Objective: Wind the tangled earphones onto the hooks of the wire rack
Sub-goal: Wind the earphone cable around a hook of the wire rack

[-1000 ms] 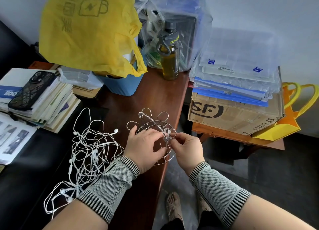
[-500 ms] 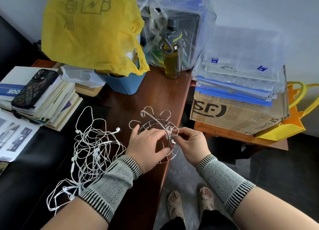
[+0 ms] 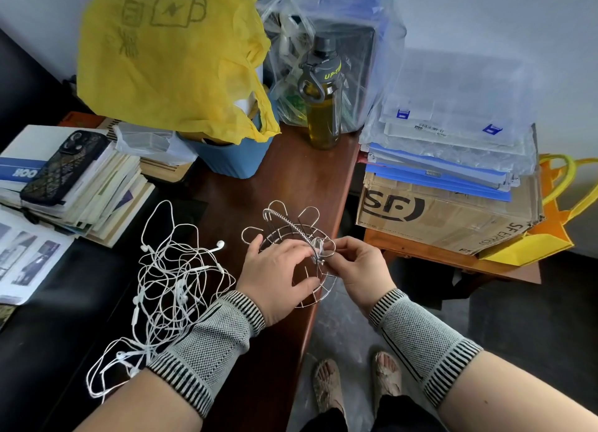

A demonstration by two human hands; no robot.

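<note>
A round silver wire rack (image 3: 291,227) with several hooks around its rim lies at the right edge of the brown table (image 3: 291,179). My left hand (image 3: 275,271) lies over the rack and grips it, fingers curled at its centre. My right hand (image 3: 356,266) pinches a small white piece of earphone wire against a hook on the rack's right side. A loose tangle of white earphones (image 3: 171,279) lies on the table to the left, partly under my left forearm.
A yellow bag (image 3: 168,56) over a blue bin and a dark bottle (image 3: 323,107) stand at the back. Books with a phone (image 3: 64,166) sit at the left. A cardboard box (image 3: 446,214) with folders sits right, across a floor gap.
Both hands have stayed at the rack. My right hand has shifted slightly at the hook with the white wire. The tangle has not moved.
</note>
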